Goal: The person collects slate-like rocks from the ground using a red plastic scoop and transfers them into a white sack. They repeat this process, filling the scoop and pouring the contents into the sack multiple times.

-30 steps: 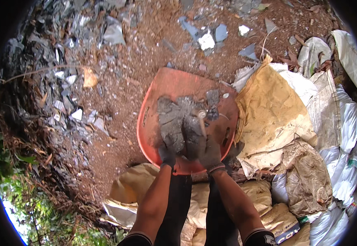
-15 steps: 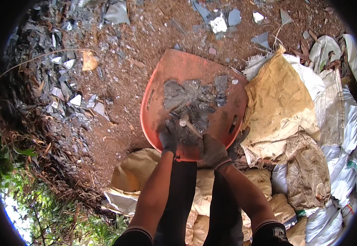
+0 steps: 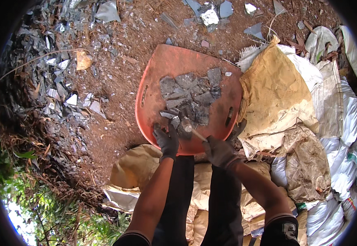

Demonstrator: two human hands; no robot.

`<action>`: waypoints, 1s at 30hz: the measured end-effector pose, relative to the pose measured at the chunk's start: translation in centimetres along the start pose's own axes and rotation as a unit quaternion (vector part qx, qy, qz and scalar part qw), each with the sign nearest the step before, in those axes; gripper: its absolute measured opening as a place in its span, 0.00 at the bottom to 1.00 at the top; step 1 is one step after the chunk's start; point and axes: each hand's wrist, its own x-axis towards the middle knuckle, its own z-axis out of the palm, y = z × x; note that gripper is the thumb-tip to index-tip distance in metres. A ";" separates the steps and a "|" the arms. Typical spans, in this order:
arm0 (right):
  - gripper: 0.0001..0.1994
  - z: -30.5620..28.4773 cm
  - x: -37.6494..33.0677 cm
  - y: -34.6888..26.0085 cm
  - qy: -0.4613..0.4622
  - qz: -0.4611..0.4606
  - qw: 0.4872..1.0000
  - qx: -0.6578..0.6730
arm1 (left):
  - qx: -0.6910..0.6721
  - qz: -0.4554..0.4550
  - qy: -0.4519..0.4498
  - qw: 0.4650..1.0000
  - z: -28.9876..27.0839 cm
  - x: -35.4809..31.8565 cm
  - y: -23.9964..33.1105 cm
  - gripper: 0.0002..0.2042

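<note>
An orange tray (image 3: 166, 65) lies flat on the bare dirt ground (image 3: 117, 123), holding a heap of grey flat shards (image 3: 191, 98) bunched from its centre toward its 6 o'clock rim; its 12 o'clock half is bare; slot handles show at its 9 and 3 o'clock sides. The gloved left hand (image 3: 167, 139) rests on the 6 o'clock rim, fingers spread toward the shards; the gloved right hand (image 3: 219, 151) is closed around a small hammer (image 3: 188, 128), whose head sits among the nearest shards. At 3 o'clock, crumpled sacks (image 3: 277, 94) press against the tray's edge; at 9 o'clock lies open dirt, then a scatter of broken pieces (image 3: 63, 90); more fragments lie at 12 o'clock.
</note>
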 end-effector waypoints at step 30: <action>0.06 -5.6 6.0 6.9 0.372 0.149 0.887 0.230 | 0.132 0.108 -0.151 0.974 -1.9 19.4 1.4 0.22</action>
